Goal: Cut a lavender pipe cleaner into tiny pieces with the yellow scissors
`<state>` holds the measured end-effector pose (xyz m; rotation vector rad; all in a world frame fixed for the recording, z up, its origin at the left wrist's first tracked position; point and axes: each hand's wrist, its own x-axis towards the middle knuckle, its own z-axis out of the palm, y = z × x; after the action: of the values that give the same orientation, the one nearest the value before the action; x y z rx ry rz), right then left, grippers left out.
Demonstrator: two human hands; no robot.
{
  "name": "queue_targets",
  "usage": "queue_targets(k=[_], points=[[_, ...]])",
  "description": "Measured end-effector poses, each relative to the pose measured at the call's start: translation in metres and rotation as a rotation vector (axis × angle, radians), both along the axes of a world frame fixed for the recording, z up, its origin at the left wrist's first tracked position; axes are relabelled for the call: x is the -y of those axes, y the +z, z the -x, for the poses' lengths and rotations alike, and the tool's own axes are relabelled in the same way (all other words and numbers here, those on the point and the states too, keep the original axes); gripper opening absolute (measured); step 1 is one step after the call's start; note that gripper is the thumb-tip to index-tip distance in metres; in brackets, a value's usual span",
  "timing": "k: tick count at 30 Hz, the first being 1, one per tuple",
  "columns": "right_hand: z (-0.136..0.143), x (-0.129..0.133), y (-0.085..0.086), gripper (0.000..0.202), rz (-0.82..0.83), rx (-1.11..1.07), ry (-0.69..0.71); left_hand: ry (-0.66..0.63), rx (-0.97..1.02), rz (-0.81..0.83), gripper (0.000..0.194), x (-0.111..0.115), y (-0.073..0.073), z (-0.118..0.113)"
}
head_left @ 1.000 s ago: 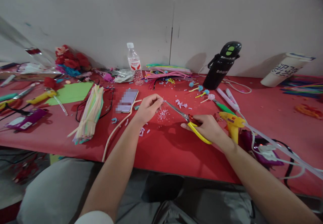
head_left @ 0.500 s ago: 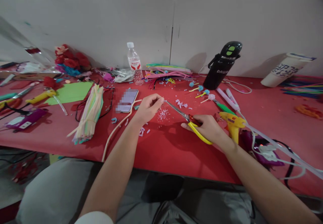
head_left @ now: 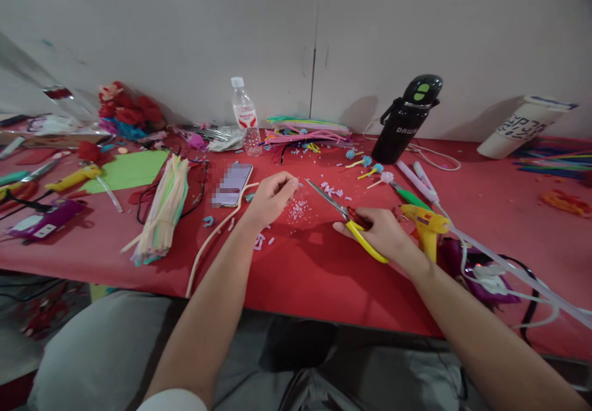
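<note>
Between thumb and fingertips, my left hand (head_left: pixel 274 196) pinches a tiny pale lilac piece (head_left: pixel 300 184), probably a bit of pipe cleaner, mostly hidden. My right hand (head_left: pixel 380 229) is wrapped round the scissors (head_left: pixel 365 242), which have yellow and red handles. Their blade tips point at the left fingertips, a small gap away from the piece. Under the hands lie fine lilac clippings (head_left: pixel 298 211). Short lilac pieces (head_left: pixel 333 190) are scattered just beyond the blades, and others (head_left: pixel 259 240) lie below the left wrist.
A yellow glue gun (head_left: pixel 426 223) stands beside my right forearm. Behind are a black bottle (head_left: pixel 401 128), a plastic water bottle (head_left: pixel 246 121) and pipe cleaners (head_left: pixel 308 132). Left of my hands are a phone (head_left: pixel 235 184) and a pipe-cleaner bundle (head_left: pixel 163 213). Small pompom-topped stems (head_left: pixel 377 169) lie near the black bottle.
The scissor tips have drawn back slightly to the right from the left fingertips, leaving a small gap. My left hand keeps its pinch in nearly the same place.
</note>
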<state>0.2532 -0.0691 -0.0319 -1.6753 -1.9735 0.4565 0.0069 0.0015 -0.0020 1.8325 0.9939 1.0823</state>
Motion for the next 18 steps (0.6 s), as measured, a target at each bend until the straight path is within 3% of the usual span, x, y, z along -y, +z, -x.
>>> queue_targets(k=[7,18], points=[[0.0009,0.0007,-0.0004,0.055,-0.016,0.009,0.017,0.069,-0.014,0.036,0.031,0.0009,0.0009,-0.0033],[0.0003,0.0012,-0.0008,0.053,-0.041,0.050,0.005,0.074,-0.026,0.023,0.037,0.0040,0.0031,-0.0049]])
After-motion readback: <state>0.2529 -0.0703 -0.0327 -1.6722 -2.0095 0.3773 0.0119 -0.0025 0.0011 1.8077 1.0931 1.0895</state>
